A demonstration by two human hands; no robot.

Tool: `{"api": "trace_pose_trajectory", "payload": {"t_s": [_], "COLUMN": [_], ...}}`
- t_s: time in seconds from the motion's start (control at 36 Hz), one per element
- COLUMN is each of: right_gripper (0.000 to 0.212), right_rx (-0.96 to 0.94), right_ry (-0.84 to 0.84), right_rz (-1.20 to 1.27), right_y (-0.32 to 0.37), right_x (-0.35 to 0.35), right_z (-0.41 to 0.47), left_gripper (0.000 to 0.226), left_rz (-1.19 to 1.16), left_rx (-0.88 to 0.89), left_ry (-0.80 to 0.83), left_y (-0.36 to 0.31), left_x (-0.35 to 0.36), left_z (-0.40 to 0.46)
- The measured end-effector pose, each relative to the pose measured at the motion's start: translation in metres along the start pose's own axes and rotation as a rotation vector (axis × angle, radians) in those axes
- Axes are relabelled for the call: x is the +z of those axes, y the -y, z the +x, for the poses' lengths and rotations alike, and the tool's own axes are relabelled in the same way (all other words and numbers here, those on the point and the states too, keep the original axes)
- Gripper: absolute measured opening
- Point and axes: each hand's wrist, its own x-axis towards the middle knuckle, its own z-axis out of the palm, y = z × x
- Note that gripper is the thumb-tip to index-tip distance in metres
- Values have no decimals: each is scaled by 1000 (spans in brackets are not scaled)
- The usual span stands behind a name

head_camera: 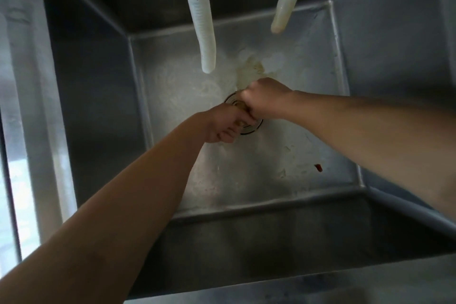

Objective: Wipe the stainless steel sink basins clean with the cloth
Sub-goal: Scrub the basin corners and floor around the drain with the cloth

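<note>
Reaching down into the deep stainless steel sink basin (308, 145), both fists meet over the round metal drain (249, 128) at floor centre. Left hand (223, 126) curled tight, right hand (265, 101) curled just beyond, touching it; contents of either not visible. Cloth not discernible, maybe bunched between them. Yellowish residue (249, 69) lies just beyond the right hand's fingers (246, 106), nearer that hand. Two white hoses (204, 32) hang above.

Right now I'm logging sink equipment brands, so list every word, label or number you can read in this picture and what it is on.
None: no readable text anywhere.
Stainless steel sink basin: no markings visible.
Two white ribbed hoses: no print visible.
Round metal drain: mostly covered by both hands.
</note>
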Motion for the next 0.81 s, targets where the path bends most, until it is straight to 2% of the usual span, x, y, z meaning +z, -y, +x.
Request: {"api": "trace_pose_trajectory", "payload": {"t_s": [0.14,0.22,0.33,0.42,0.5,0.56,0.61,0.69,0.75,0.81], "right_gripper": [18,18,16,12,15,19,24,20,21,14], "right_rx": [-66,-88,-82,9,218,310,342,350,346,350], "right_ry": [-30,-34,-55,-73,-120,-121,-86,-29,27,39], "right_rz": [-79,-107,-124,-73,168,389,569,832,1038,1154], "right_y": [0,0,-2,-4,-15,-22,-23,-16,-9,-6], "right_x": [1,-3,-9,-11,-6,-1,3,10,14,18], "right_z": [-2,-3,-1,-1,-9,-20,-33,-51,-61,-69], "left_gripper": [43,42,40,35,17,30,39,30,32,27], "left_rz": [-230,-320,-393,-365,-348,-366,-422,-480,-472,-473], "left_rx": [-37,-24,-2,56,184,246,268,237,203,197], "left_ry": [230,302,292,141,-92,-206,-181,-111,-145,-206], "left_y": [7,8,6,2,2,7,11,14,14,14], "left_x": [4,4,2,3,9,9,10,14,18,22], "left_z": [-5,-7,-9,-8,-6,-6,-6,-11,-12,-13]}}
